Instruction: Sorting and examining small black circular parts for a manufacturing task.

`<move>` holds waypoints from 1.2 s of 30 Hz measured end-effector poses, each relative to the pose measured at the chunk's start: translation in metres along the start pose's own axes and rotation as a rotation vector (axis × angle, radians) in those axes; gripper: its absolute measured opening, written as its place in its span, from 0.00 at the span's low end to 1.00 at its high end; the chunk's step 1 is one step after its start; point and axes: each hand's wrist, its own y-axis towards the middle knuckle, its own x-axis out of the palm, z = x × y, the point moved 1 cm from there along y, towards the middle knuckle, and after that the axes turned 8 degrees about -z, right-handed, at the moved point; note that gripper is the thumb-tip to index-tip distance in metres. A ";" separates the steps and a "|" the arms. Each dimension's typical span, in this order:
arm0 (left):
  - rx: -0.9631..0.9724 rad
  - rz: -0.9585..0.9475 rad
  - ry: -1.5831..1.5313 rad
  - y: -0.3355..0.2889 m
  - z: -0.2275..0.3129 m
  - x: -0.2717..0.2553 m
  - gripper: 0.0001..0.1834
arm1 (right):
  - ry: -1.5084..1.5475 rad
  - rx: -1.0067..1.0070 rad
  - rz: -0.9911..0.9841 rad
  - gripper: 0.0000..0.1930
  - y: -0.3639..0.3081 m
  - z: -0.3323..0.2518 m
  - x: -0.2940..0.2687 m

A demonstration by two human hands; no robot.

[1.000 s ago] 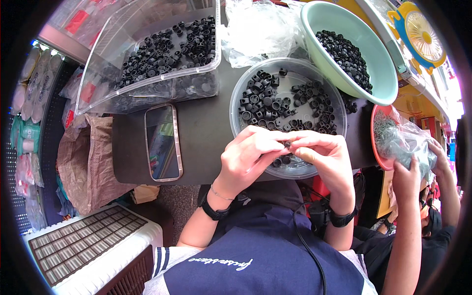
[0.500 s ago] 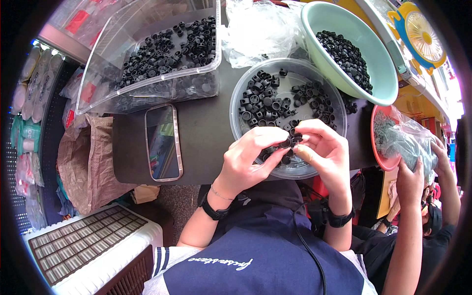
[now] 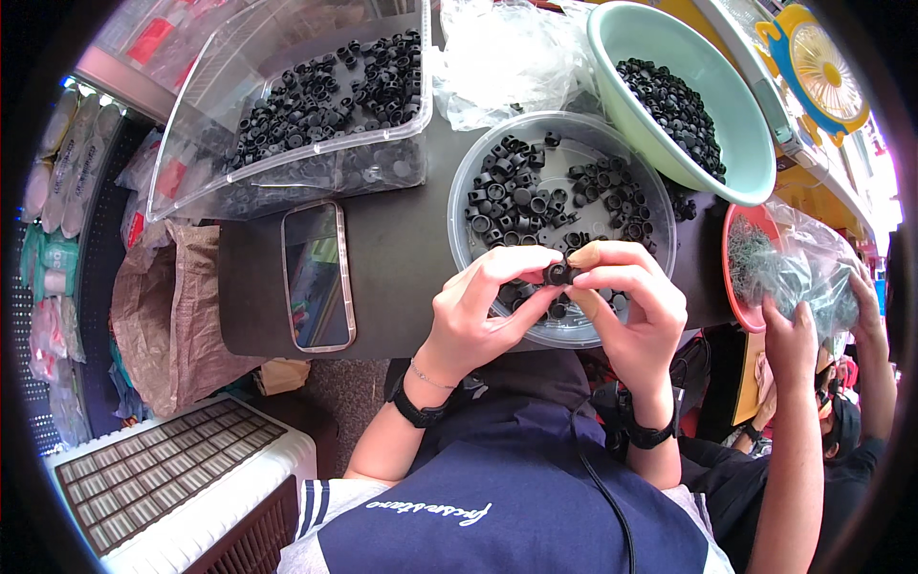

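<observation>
Over the near side of a clear round tub (image 3: 566, 165), my two hands meet fingertip to fingertip. Thumb and fingers of my left hand (image 3: 483, 311) pinch a small black ring-shaped plastic part (image 3: 555, 275), its round opening showing. My right hand (image 3: 636, 304) is closed at the part's right side, thumb and fingers together; whether it grips a second piece there is too small to tell. Many similar black plastic pieces (image 3: 516, 191) lie loose in the tub below, partly hidden by my fingers.
Black parts also fill a rectangular clear bin (image 3: 206, 115) at back left and a pale green bowl (image 3: 734, 129) at back right. A phone (image 3: 318, 277) lies left of the tub. At right, another person's hands (image 3: 794, 335) hold a clear bag (image 3: 808, 258) over a red basin (image 3: 734, 277).
My right fingers have shifted and closed in beside the black part, the index finger lower than before. My left hand has barely moved. The other person's near hand has moved slightly left.
</observation>
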 end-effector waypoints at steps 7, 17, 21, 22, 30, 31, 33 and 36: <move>0.012 -0.049 -0.007 0.000 -0.001 -0.003 0.24 | -0.016 0.006 -0.021 0.12 0.003 -0.001 0.000; 0.049 -0.013 -0.099 -0.002 -0.003 -0.002 0.27 | 0.718 0.408 -0.051 0.11 -0.002 0.009 -0.004; 0.094 -0.080 -0.052 0.000 -0.002 -0.004 0.27 | 0.792 0.494 -0.082 0.09 -0.002 0.011 -0.006; 0.094 -0.080 -0.052 0.000 -0.002 -0.005 0.27 | 0.821 0.555 -0.112 0.08 -0.003 0.012 -0.007; 0.073 -0.007 -0.060 0.001 -0.002 -0.001 0.25 | 0.779 0.615 -0.113 0.10 -0.003 0.009 -0.006; 0.072 -0.007 -0.060 0.001 -0.002 -0.001 0.25 | 0.772 0.602 -0.100 0.10 -0.003 0.008 -0.004; 0.073 -0.004 -0.054 0.001 -0.003 -0.001 0.24 | 0.766 0.590 -0.087 0.10 -0.003 0.010 -0.003; 0.060 -0.016 -0.044 0.001 -0.003 -0.001 0.24 | 0.767 0.570 -0.090 0.11 -0.003 0.011 -0.002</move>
